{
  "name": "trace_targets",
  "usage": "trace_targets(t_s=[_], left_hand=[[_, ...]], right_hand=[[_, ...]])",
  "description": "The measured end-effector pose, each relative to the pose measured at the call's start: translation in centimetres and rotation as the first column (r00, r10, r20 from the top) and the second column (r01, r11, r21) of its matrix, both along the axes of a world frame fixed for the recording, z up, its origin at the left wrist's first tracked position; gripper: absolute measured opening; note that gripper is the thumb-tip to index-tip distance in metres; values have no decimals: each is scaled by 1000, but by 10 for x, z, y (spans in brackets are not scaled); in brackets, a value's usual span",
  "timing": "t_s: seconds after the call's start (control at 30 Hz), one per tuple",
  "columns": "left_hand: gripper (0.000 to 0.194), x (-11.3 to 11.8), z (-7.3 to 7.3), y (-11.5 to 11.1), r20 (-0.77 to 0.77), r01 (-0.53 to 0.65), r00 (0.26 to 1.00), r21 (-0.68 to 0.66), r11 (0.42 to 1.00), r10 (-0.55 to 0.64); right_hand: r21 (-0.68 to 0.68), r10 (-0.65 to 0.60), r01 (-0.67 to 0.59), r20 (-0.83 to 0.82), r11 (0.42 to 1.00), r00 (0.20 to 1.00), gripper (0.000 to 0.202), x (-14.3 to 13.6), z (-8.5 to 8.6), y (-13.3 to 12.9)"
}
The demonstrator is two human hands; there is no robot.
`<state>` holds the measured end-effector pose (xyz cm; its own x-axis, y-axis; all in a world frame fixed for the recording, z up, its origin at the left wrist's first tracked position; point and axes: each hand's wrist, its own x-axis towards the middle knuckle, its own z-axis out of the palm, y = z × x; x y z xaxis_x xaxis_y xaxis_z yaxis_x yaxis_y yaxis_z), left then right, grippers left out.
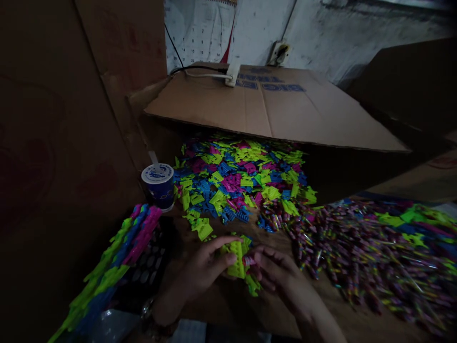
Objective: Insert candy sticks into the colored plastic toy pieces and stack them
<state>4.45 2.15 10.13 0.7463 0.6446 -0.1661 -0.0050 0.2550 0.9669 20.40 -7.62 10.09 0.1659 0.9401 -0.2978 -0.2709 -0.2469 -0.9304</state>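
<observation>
A yellow-green plastic piece (pixel 236 260) is gripped between the thumb and fingers of my left hand (pixel 209 264), above the brown tabletop. My right hand (pixel 280 271) pinches a small pink wrapped tube (pixel 249 260) against the right side of that piece. More yellow-green pieces (pixel 253 285) lie just under and beside my hands. Beyond them spreads a heap of yellow-green, blue and pink plastic pieces (pixel 232 183). To the right lies a large pile of small wrapped tubes (pixel 360 252).
A blue cup (pixel 159 188) with a white lid stands at the left, behind stacked coloured pieces (pixel 116 262) on a black tray (pixel 148 262). A cardboard flap (pixel 285 112) overhangs the heap, with a power strip (pixel 232 75) on it. Cardboard (pixel 60 143) rises at the left.
</observation>
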Motion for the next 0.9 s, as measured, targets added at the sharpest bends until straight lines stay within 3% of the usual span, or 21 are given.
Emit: trace_targets(t_s=[0.13,0.23,0.47,0.63,0.77,0.83,0.9], left_hand=[[43,6,-5,2,44,10,999,-261,965,2],[47,9,-5,3,83,91,994,-357,930,-65],[43,15,5,1,-50,65,996,-188,980,-76],[43,17,1,-3,-86,16,996,-151,988,-29],[46,17,1,-5,-71,38,996,-224,974,-56],[45,17,4,-7,-111,27,993,-177,984,-47],[42,18,5,-9,-185,-6,983,-52,999,-4]], right_hand=[[145,-99,98,-2,985,995,27,-3,-13,-1],[168,-95,109,-89,980,991,28,-3,-22,-3],[133,-183,183,-14,974,983,30,1,-26,-10],[124,-245,233,92,965,965,33,-1,-27,-13],[136,-228,232,-43,963,973,33,-3,-30,-13],[134,-234,249,-118,959,965,34,-4,-32,-13],[119,-256,264,-83,957,963,35,-4,-32,-14]])
